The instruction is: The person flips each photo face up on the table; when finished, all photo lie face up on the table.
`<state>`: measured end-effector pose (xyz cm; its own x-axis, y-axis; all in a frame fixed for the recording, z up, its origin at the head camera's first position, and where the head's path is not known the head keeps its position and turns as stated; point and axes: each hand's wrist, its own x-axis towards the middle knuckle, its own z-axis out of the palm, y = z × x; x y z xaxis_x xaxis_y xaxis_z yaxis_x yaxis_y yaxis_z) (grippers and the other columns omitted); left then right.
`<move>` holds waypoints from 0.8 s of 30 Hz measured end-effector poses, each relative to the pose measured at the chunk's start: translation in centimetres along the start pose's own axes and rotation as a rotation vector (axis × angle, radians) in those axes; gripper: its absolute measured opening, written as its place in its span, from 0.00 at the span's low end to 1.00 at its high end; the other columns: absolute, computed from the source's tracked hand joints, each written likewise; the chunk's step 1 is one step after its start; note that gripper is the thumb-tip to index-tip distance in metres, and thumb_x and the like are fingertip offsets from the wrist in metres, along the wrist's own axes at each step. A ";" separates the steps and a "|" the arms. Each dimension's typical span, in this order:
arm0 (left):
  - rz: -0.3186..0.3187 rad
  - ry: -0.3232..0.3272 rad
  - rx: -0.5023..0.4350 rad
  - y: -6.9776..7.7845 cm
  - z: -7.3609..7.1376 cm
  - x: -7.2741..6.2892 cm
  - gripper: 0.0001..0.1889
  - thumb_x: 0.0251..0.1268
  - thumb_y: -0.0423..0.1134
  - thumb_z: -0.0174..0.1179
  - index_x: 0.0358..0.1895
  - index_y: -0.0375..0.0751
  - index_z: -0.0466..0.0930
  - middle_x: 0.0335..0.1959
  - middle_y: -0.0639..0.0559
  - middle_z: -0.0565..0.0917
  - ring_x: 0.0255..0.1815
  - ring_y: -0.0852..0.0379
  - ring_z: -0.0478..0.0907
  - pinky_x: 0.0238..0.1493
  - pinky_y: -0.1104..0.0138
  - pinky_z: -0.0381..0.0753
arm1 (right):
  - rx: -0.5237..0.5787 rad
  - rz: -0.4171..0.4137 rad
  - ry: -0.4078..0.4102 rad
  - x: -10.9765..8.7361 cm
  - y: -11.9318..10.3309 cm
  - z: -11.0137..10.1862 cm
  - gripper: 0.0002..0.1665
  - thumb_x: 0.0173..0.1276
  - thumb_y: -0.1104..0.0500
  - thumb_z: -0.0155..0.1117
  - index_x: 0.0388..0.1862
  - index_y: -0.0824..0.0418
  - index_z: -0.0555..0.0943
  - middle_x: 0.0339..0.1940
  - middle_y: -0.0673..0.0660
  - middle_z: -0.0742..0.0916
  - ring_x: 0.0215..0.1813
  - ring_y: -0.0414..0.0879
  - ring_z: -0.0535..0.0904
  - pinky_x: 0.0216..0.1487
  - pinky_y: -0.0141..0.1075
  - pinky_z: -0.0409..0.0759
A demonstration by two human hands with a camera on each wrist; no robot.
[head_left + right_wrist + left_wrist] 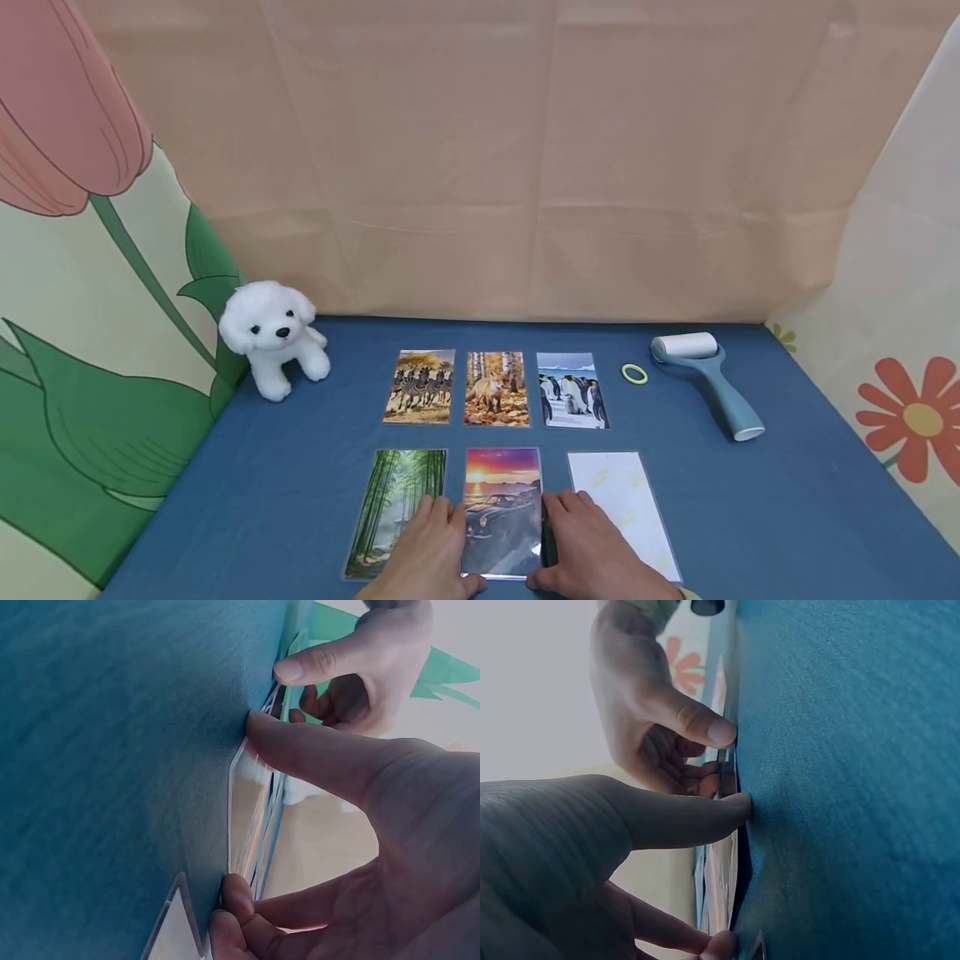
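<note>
A laminated picture card of a car at sunset (501,492) lies between the two hands at the front middle. My left hand (429,546) holds its left side, thumb at the near left corner and fingers farther along the edge. Across from it, my right hand (596,546) holds the right side in the same way. In the left wrist view the card (726,881) appears edge-on, with a dark gap between it and the cloth. A bamboo forest card (393,496) is partly under the left hand. A white card (626,508) is partly covered by the right hand.
Behind lie a zebra card (420,387), a fox card (497,389) and a penguin card (572,392) in a row. A yellow-green ring (634,374) and a lint roller (712,379) lie at right. A white plush dog (273,333) sits at back left on the blue cloth (247,492).
</note>
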<state>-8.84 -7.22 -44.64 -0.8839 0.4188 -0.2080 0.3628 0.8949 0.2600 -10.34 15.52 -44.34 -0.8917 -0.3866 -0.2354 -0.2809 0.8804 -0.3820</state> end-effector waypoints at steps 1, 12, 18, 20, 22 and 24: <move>-0.001 -0.004 0.004 0.0 0.0 0.0 0.42 0.52 0.64 0.73 0.58 0.32 0.78 0.42 0.44 0.74 0.43 0.47 0.66 0.48 0.54 0.72 | -0.004 -0.002 0.000 0.0 0.0 0.0 0.54 0.41 0.35 0.83 0.59 0.69 0.78 0.44 0.55 0.81 0.44 0.51 0.73 0.56 0.53 0.75; -0.016 -0.040 0.012 0.1 -0.1 0.2 0.44 0.52 0.66 0.72 0.60 0.31 0.77 0.43 0.43 0.74 0.44 0.46 0.66 0.49 0.53 0.72 | -0.016 0.025 -0.032 0.0 0.0 -0.1 0.55 0.46 0.34 0.81 0.62 0.71 0.77 0.47 0.60 0.81 0.49 0.57 0.74 0.56 0.58 0.71; -0.037 -0.045 -0.024 0.4 -0.6 0.3 0.46 0.54 0.67 0.70 0.64 0.29 0.75 0.47 0.40 0.75 0.48 0.43 0.68 0.51 0.51 0.73 | 0.141 0.027 -0.012 -0.3 0.8 -0.6 0.41 0.60 0.39 0.75 0.59 0.69 0.79 0.38 0.52 0.79 0.41 0.52 0.73 0.49 0.56 0.73; -0.040 -0.020 -0.082 0.5 -0.8 0.3 0.45 0.58 0.64 0.69 0.66 0.29 0.74 0.47 0.41 0.74 0.49 0.43 0.68 0.50 0.51 0.73 | 0.196 0.021 0.006 -0.6 1.1 -0.9 0.37 0.64 0.42 0.73 0.60 0.67 0.78 0.37 0.50 0.79 0.41 0.50 0.74 0.47 0.55 0.75; -0.033 0.031 -0.152 0.6 -1.0 0.3 0.40 0.64 0.61 0.66 0.66 0.29 0.74 0.45 0.43 0.73 0.46 0.45 0.69 0.46 0.51 0.73 | 0.249 0.021 0.020 -1.1 1.5 -1.2 0.34 0.67 0.44 0.71 0.62 0.67 0.77 0.38 0.50 0.80 0.42 0.50 0.76 0.46 0.54 0.77; -0.016 0.082 -0.217 1.0 -1.2 0.4 0.34 0.69 0.56 0.64 0.65 0.30 0.74 0.43 0.47 0.72 0.43 0.48 0.69 0.43 0.53 0.73 | 0.291 0.012 0.036 -1.6 1.9 -1.5 0.33 0.70 0.47 0.69 0.64 0.67 0.76 0.41 0.51 0.80 0.43 0.49 0.77 0.46 0.53 0.78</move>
<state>-9.15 -6.39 -43.37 -0.9134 0.3827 -0.1383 0.2844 0.8434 0.4559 -9.98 18.16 -43.38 -0.9076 -0.3625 -0.2118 -0.1615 0.7671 -0.6208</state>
